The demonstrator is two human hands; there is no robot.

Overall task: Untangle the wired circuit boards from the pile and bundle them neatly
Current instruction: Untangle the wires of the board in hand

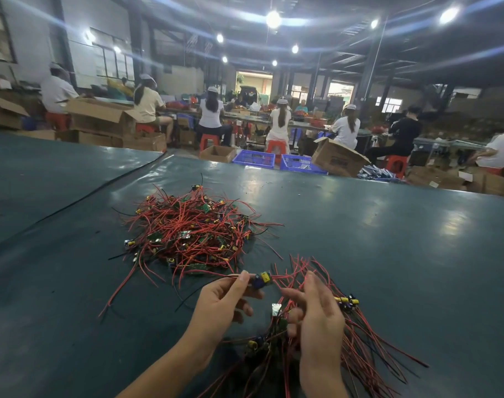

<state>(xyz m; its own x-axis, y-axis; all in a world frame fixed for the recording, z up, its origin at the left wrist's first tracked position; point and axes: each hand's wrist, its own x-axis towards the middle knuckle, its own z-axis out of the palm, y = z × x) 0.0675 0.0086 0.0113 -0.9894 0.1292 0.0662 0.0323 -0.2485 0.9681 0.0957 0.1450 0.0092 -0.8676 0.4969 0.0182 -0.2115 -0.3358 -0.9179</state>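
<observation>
We see a dark green table [388, 225] spreading before us; beyond its far edge sit two blue crates [253, 159] at twelve o'clock, an open cardboard box [338, 160] at one o'clock, and workers [210, 110] on red stools [209, 140] from ten to two

- Pile [187, 234]: tangled heap of red and black wires mixed with small green boards carrying yellow and blue parts; laid on the table [388, 225], loose wire ends spread outward all round.
- Board [261, 280]: single unit with blue and yellow parts, raised just in front of the pile, pinched by the left hand [222, 305].
- Bundle [360, 340]: gathered boards, gripped in the right hand [319, 326]; wires fanned toward the lower right.
</observation>
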